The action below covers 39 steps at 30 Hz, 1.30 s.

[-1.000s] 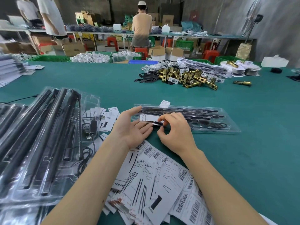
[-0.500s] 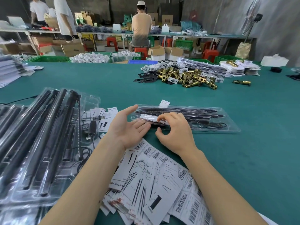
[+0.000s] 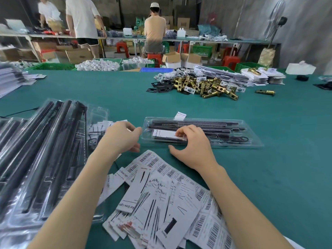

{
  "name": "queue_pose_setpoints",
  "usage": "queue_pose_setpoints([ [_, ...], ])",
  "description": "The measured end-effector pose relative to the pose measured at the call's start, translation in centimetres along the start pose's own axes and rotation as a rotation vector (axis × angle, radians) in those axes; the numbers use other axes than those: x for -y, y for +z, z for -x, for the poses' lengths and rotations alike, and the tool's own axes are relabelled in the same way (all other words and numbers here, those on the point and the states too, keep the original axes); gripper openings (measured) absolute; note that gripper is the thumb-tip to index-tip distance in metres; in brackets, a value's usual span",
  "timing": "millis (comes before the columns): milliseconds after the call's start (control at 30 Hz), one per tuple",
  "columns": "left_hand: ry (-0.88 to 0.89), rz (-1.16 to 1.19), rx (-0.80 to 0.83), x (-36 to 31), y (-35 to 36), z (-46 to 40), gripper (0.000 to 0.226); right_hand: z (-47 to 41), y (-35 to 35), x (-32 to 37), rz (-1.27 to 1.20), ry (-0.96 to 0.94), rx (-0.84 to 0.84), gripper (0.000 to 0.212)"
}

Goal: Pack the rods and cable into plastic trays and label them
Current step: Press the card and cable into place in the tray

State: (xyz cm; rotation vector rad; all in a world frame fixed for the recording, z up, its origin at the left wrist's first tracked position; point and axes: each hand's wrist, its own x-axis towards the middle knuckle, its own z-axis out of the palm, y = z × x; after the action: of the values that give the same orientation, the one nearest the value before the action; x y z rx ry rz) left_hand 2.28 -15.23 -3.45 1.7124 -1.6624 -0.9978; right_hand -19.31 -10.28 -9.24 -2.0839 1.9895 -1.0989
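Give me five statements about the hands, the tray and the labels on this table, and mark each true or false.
1. The right hand presses a white label onto the clear tray. True.
2. The left hand holds a brass latch. False: it holds nothing, hovering at the tray's left end.
3. The tray in front holds black rods. True.
4. The loose labels lie beyond the tray. False: they lie nearer the person.
5. The brass latches sit inside a green crate. False: they are heaped on the table.

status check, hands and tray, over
Right hand pressing label onto clear tray. Left hand open, empty, just off tray's left end. Nothing in the way.
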Motion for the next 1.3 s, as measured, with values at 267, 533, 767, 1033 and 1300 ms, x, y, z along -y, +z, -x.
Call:
queue_pose_setpoints([
  [267,0.038,-0.226,-0.021,0.4,2.5,-2.6,0.023,-0.2,0.0,-0.3,-0.068,0.008,0.050,0.035],
  [533,-0.170,-0.021,0.081,-1.0,2.8,-4.7,0.014,-0.3,-0.3,-0.3,0.107,-0.068,0.159,0.045],
  [767,-0.192,0.183,0.134,-0.2,2.8,-4.7,0.013,-0.1,-0.4,0.0,0.025,-0.125,0.027,0.029],
  [1033,-0.191,0.121,0.118,-0.5,3.0,-4.6,0.013,0.2,0.1,-0.1,-0.055,-0.099,0.007,0.025],
  [1300,-0.228,0.023,0.056,-1.6,3.7,-4.7,0.010,0.2,0.2,0.0,-0.033,-0.095,0.004,0.028],
])
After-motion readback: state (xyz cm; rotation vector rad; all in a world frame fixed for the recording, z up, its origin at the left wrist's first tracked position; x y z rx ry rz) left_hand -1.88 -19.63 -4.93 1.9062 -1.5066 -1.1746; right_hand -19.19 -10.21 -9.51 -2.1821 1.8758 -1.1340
